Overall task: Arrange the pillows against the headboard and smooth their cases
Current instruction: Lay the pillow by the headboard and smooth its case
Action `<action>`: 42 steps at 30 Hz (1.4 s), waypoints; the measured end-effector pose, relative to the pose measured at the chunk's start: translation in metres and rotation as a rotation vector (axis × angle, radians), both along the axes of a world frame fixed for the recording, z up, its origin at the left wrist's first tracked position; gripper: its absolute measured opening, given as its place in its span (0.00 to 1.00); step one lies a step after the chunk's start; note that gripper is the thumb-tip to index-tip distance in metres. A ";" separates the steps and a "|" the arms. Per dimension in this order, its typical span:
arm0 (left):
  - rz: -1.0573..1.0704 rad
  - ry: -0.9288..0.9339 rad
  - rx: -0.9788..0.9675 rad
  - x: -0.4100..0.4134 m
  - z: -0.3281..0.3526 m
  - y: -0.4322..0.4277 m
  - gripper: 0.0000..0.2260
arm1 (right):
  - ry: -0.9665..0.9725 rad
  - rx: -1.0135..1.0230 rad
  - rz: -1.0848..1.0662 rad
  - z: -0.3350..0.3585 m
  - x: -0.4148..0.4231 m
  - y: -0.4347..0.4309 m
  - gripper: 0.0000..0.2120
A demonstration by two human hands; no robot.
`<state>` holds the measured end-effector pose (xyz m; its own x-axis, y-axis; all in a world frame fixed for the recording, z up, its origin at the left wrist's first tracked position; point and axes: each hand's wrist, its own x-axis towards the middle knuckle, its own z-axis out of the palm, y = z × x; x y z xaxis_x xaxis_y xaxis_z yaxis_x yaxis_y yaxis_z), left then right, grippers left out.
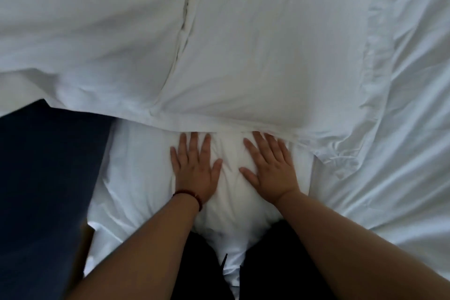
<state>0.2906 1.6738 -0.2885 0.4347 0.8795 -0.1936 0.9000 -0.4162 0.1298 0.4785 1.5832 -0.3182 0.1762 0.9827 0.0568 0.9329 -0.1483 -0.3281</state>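
white pillow (136, 178) lies under both hands, its case creased around them. left hand (194, 173) rests flat on it, fingers straight and spread, gripping nothing; dark red bracelet (192, 196) at the wrist. right hand (270, 173) lies just beside, likewise flat and spread, pressing the case. larger pillow (267, 56) overlaps just beyond the fingertips (194, 140), a third pillow (85, 31) touching it beyond the left hand. rumpled sheet (414, 141) spreads right of the right hand; dark blue surface (43, 178) lies left of the left hand.
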 end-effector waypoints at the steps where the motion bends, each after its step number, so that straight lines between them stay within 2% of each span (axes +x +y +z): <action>1: 0.003 0.007 0.014 0.002 -0.001 -0.001 0.30 | 0.010 -0.007 0.000 -0.003 0.002 0.001 0.31; 7: 0.041 0.064 0.047 0.012 -0.003 -0.001 0.29 | 0.044 -0.062 0.030 -0.017 0.011 0.004 0.32; 16: 0.066 0.153 -0.002 0.018 0.009 -0.003 0.32 | 0.061 -0.136 0.067 -0.010 0.014 0.005 0.32; 26: 0.115 0.113 -0.051 0.020 0.023 -0.018 0.32 | 0.076 -0.232 0.081 -0.009 0.013 0.005 0.33; 33: 0.084 0.111 -0.051 -0.005 0.034 -0.053 0.30 | 0.043 -0.268 -0.015 0.005 -0.007 -0.001 0.33; 38: 0.047 0.138 -0.062 -0.036 0.047 -0.082 0.31 | 0.132 -0.306 -0.161 0.029 -0.045 -0.021 0.34; 42: 0.016 0.141 -0.090 -0.069 0.056 -0.102 0.33 | 0.152 -0.404 -0.197 0.047 -0.074 -0.049 0.31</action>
